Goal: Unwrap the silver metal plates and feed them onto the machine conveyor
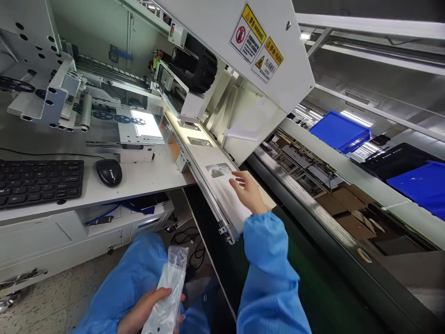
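My left hand (149,308) is low in view over my lap, its fingers wrapped round a clear plastic bag (170,287) with something pale inside. My right hand (246,189) reaches out over the white conveyor track (222,199) of the machine, fingers stretched out and apart, holding nothing. Just beyond its fingertips lies a small flat grey part (219,170) on the track. Two more flat parts (199,141) lie further up the track toward the machine's head. Both my arms are in blue sleeves.
A black keyboard (38,181) and a black mouse (109,172) lie on the white bench at left. The machine's white cover with warning labels (257,44) hangs overhead. A dark belt line (313,204) runs at right, with blue trays (339,132) and cardboard boxes (347,204) beyond.
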A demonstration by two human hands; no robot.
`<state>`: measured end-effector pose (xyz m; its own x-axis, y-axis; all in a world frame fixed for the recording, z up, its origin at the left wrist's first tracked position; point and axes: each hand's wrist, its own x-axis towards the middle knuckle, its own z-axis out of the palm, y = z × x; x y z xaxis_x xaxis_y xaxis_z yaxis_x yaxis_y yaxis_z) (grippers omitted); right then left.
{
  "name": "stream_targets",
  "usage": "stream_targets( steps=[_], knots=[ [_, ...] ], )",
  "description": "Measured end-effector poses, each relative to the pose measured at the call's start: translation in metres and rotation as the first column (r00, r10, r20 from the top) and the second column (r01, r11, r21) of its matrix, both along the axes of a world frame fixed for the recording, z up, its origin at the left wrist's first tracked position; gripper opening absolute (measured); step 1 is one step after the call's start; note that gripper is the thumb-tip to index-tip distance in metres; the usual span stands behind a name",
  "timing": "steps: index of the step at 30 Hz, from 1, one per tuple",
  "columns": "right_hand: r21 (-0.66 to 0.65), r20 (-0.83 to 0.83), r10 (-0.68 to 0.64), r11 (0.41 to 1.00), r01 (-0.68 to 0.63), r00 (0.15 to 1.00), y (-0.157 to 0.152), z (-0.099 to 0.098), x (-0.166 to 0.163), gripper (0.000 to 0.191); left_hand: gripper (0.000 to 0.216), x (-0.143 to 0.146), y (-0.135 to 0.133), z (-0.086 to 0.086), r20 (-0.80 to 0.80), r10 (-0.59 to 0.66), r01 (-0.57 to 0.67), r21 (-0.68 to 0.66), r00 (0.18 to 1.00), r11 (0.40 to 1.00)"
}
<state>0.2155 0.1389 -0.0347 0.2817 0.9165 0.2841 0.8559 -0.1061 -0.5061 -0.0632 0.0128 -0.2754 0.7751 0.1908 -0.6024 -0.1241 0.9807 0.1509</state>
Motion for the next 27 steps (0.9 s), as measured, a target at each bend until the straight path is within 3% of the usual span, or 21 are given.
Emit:
stream_targets(
  steps=[3, 6, 8, 11, 14, 17, 20, 23, 25, 27],
  knots=[
    [0.024, -0.052, 0.064, 0.998, -0.063, 0.997, -0.085, -0.013, -0.048, 0.029, 0.063, -0.006, 0.003, 0.029, -0.011, 0.088, -0.086, 0.128, 0.996, 0.988],
    [-0.008, -0.107, 0.012, 1.000, -0.013, 0.994, -0.159, -0.055, -0.101, 0.051, 0.053, -0.008, 0.007, 0.051, 0.001, 0.064, -0.061, 0.321, 0.998, 0.945],
    [-0.081, -0.258, -0.003, 0.997, -0.018, 0.966, -0.190, -0.085, -0.124, 0.070, 0.055, -0.006, 0.008, 0.058, 0.003, 0.036, -0.034, 0.421, 0.999, 0.906],
    [-0.158, -0.481, -0.061, 0.987, -0.018, 0.874, -0.216, -0.111, -0.129, 0.059, 0.066, -0.002, 0.007, 0.063, -0.002, 0.019, -0.016, 0.461, 1.000, 0.887],
    [-0.033, -0.508, -0.115, 0.993, 0.115, 0.854, -0.233, -0.111, -0.109, 0.039, 0.063, 0.003, 0.002, 0.072, 0.054, 0.021, -0.041, 0.398, 0.998, 0.916],
    [0.183, -0.503, -0.136, 0.948, 0.259, 0.854, -0.250, -0.099, -0.084, 0.023, 0.056, 0.009, -0.006, 0.084, 0.079, 0.018, -0.045, 0.364, 0.997, 0.930],
    [0.294, -0.529, -0.017, 0.934, 0.202, 0.848, -0.263, -0.092, -0.069, 0.044, 0.056, 0.011, -0.023, 0.085, 0.109, -0.009, -0.033, 0.370, 0.994, 0.928],
    [0.194, -0.661, -0.001, 0.966, 0.172, 0.750, -0.270, -0.091, -0.067, 0.064, 0.058, -0.001, -0.051, 0.069, 0.183, -0.148, 0.073, 0.367, 0.972, 0.927],
    [0.097, -0.681, -0.101, 0.969, 0.226, 0.725, -0.273, -0.092, -0.068, 0.060, 0.055, -0.015, -0.066, 0.054, 0.140, -0.323, 0.228, 0.457, 0.936, 0.860],
    [0.044, -0.664, -0.156, 0.968, 0.246, 0.731, -0.275, -0.093, -0.069, 0.051, 0.049, -0.028, -0.072, 0.045, 0.024, -0.390, 0.273, 0.674, 0.921, 0.686]
  ],
)
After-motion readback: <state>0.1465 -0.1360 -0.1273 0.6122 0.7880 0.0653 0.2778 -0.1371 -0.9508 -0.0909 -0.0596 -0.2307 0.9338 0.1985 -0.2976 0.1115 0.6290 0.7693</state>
